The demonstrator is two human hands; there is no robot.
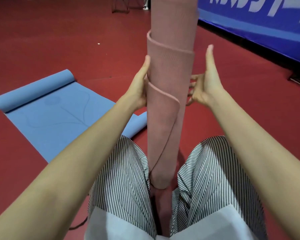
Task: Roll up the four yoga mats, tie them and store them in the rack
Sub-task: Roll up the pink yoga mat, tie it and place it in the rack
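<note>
Pink mat (170,70): rolled into a long tube and standing upright between the person's knees. Its top runs out of the frame. The roll is loose, with the outer layers stepped so that curved edges show at several heights. The outermost flap peels away low on the front.
Foot of the roll: down between the trousers (125,179), on or close to the floor (59,40). I cannot tell whether it touches.
Left hand (140,87): holds the roll's left side about halfway up the visible length. The thumb lies straight up along the mat's edge, and the palm is against it. The fingers go round behind the roll and are hidden, so their exact lie cannot be told.
Right hand (206,85): at the same height on the roll's right side, palm turned toward the mat. The thumb points up and stands clear of the roll. The fingers (192,87) are spread apart and loosely bent, with their tips just at the mat's right edge. It is unclear whether they touch, and they hold nothing.
Blue mat (47,116): lies on the floor to the left, mostly flat, with a faint line pattern on it. Its far end is curled into a small roll, and its near end curls up beside the pink mat's lower part.
Floor: red.
Banner (267,23): blue with white lettering, standing along the floor at upper right.
Trousers: striped black and white, one knee on either side of the roll.
</note>
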